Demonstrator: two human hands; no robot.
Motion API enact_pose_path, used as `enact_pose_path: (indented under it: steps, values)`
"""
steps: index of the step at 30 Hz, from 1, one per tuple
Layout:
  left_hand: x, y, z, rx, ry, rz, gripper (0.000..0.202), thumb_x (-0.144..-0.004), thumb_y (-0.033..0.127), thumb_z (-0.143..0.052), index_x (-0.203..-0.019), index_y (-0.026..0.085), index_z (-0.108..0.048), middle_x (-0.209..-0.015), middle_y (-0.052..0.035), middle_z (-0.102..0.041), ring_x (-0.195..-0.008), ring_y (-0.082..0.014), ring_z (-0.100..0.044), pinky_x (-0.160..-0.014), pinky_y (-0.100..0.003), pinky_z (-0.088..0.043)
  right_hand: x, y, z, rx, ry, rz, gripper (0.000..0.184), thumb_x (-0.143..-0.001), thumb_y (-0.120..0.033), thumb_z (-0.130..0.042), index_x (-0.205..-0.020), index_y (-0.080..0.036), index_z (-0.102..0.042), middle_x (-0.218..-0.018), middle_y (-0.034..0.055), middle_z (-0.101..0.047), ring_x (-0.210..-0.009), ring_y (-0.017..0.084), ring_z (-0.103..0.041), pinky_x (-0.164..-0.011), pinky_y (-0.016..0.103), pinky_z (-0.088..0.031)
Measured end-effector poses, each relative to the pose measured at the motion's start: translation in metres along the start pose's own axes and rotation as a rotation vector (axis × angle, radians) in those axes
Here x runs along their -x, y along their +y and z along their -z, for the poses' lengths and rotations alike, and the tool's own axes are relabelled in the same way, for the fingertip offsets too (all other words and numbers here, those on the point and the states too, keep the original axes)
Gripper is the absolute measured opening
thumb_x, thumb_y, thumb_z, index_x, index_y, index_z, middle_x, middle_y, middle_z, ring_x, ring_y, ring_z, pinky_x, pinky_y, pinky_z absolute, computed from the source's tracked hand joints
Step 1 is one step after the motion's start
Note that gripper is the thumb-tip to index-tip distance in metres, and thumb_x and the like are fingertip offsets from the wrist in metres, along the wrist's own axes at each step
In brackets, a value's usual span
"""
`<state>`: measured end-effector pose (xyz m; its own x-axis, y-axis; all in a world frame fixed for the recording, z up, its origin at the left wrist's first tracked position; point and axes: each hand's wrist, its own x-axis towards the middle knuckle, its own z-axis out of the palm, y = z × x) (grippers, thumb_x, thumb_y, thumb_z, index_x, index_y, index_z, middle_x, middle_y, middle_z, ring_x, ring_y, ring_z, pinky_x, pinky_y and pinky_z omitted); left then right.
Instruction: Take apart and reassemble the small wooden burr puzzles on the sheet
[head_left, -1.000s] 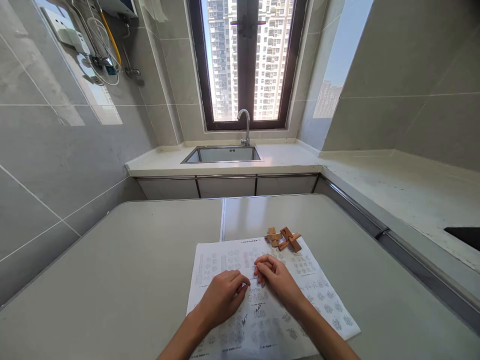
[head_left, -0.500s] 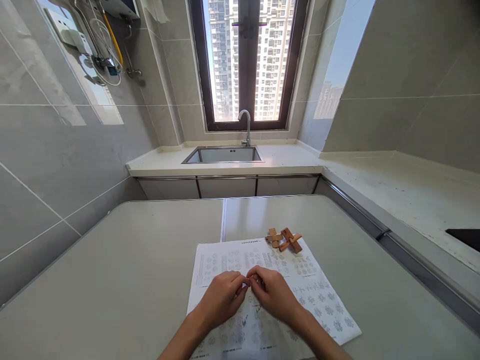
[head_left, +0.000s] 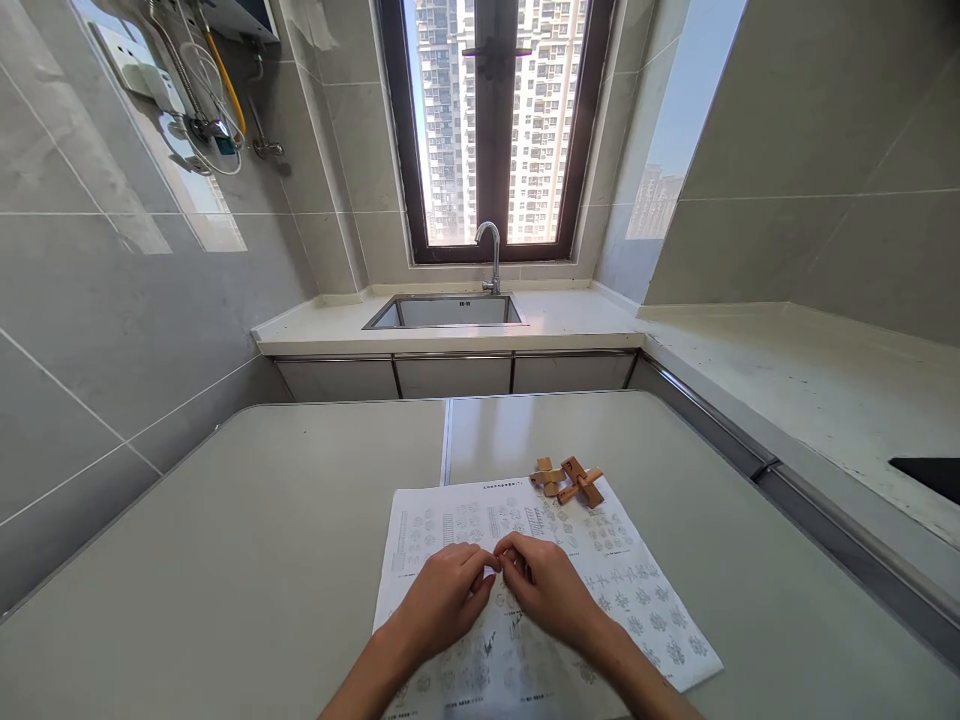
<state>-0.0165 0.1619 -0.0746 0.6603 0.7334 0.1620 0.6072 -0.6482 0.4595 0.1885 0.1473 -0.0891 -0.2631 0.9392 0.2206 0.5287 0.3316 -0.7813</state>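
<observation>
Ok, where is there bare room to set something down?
Bare table lies left of the paper, toward the tiled wall, and right, toward the counter. The paper is crowded: left hand, right hand, wooden pieces at its far right corner.

- White paper, printed with rows of small grey figures, lying flat.
- Brown wooden pieces, crossed and clustered at the paper's far right corner.

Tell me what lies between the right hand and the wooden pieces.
In the head view, a stretch of the printed paper with small figures lies between the right hand and the wooden pieces; nothing else shows there.
</observation>
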Motion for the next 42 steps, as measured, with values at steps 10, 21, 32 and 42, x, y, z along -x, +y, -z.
enact_pose_path:
  steps: [10, 21, 32, 42]
  values:
    - [-0.0044, -0.0019, 0.0018, 0.094, -0.05, 0.025, 0.018, -0.099, 0.015, -0.053, -0.11, 0.024, -0.064, -0.095, -0.0024, -0.067, -0.091, -0.0211, -0.06, -0.08, -0.031, -0.049, -0.0023, 0.0004, 0.0023, -0.064, 0.004, -0.104, 0.018, -0.094, -0.022, -0.052, -0.089, -0.022, -0.069, -0.068, -0.0019, -0.066, -0.061, 0.016, -0.055, -0.063, 0.026, -0.039]
    - [-0.0085, -0.0067, -0.0035, 0.072, -0.008, 0.001, 0.015, -0.097, 0.012, -0.054, -0.103, 0.023, -0.064, -0.087, -0.0008, -0.064, -0.083, -0.0197, -0.059, -0.075, -0.03, -0.046, -0.0042, 0.002, 0.0038, -0.088, -0.013, -0.139, 0.017, -0.093, -0.023, -0.053, -0.088, -0.022, -0.069, -0.07, -0.0016, -0.07, -0.062, 0.017, -0.058, -0.062, 0.026, -0.038]
    - [-0.0016, 0.0005, -0.0024, -0.022, 0.02, -0.021, 0.018, -0.097, 0.012, -0.053, -0.106, 0.023, -0.064, -0.089, -0.0024, -0.068, -0.085, -0.0215, -0.06, -0.077, -0.033, -0.047, -0.0021, 0.0004, 0.0047, -0.087, -0.031, -0.102, 0.019, -0.096, -0.024, -0.051, -0.09, -0.022, -0.069, -0.068, -0.0029, -0.064, -0.06, 0.015, -0.052, -0.061, 0.025, -0.037]
    - [-0.0023, 0.0014, 0.0001, -0.02, 0.03, -0.031, 0.02, -0.097, 0.012, -0.05, -0.105, 0.023, -0.065, -0.089, -0.0034, -0.069, -0.084, -0.0215, -0.062, -0.076, -0.033, -0.048, -0.0027, -0.002, 0.0061, -0.061, -0.035, -0.094, 0.02, -0.095, -0.023, -0.051, -0.092, -0.021, -0.071, -0.068, -0.0015, -0.066, -0.061, 0.016, -0.055, -0.062, 0.026, -0.038]
